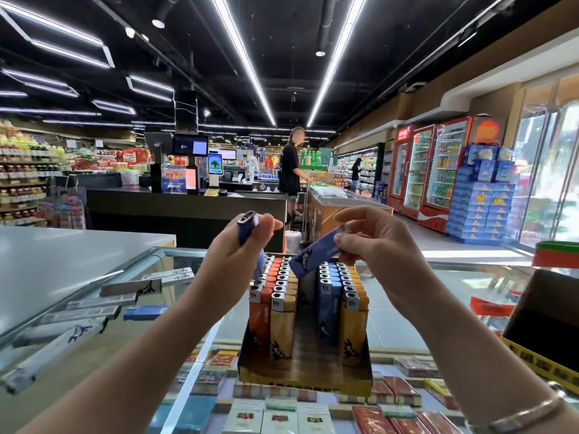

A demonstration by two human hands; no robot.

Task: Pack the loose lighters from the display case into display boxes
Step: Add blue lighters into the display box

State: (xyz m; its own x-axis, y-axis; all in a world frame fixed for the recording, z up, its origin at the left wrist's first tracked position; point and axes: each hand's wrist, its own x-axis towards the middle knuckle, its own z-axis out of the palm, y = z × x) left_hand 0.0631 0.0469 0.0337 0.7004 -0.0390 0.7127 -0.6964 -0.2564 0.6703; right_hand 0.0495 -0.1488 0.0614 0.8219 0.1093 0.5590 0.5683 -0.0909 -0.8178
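Note:
A display box (305,375) stands on the glass display case (407,286), holding upright rows of orange, tan, blue and yellow lighters (283,292); a gap runs down its middle. My left hand (238,252) grips a blue lighter (247,227) upright above the box's left rows. My right hand (372,242) pinches a second blue lighter (313,255), tilted, just above the middle gap. One loose blue lighter (145,312) lies on the glass to the left.
Several long white and grey boxes (62,333) lie on the glass at left. A dark open box with yellow trim (548,333) stands at right. Cigarette packs (282,415) show under the glass. A grey counter (62,255) lies far left; a person stands at the checkout beyond.

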